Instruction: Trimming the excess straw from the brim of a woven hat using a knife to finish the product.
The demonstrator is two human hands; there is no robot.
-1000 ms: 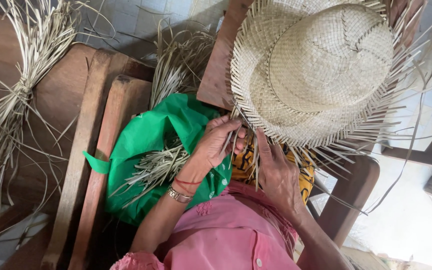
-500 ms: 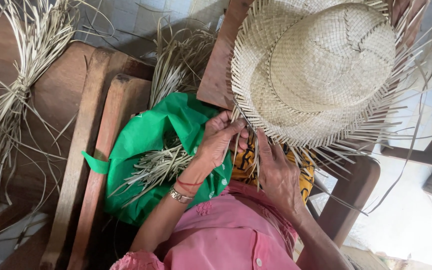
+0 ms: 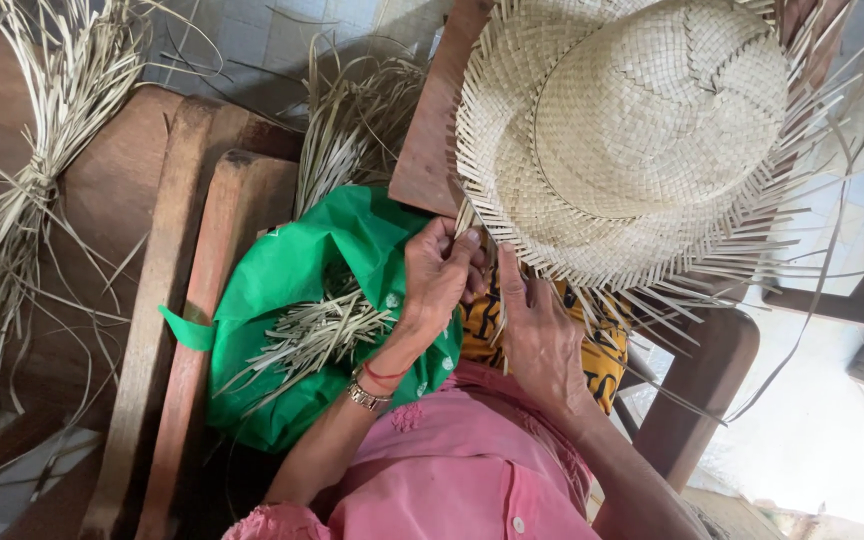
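Note:
A pale woven straw hat [image 3: 642,130] with loose strips sticking out all round its brim rests over my lap. My left hand [image 3: 437,280] pinches loose straw strips [image 3: 472,225] at the brim's near left edge, fingers closed on them. My right hand [image 3: 537,335] lies just right of it under the brim, thumb pressed up against the woven edge with strips running between its fingers. Both wrists come out of pink sleeves.
A green bag [image 3: 282,290] holding cut straw pieces [image 3: 312,335] lies at my left on a wooden chair [image 3: 167,300]. A tied bundle of straw [image 3: 22,190] sits far left, more straw [image 3: 352,120] behind the bag. Yellow patterned cloth [image 3: 602,360] covers my lap.
My left hand has shifted slightly up and closed tighter on the strips at the brim. The hat has moved a little to the left.

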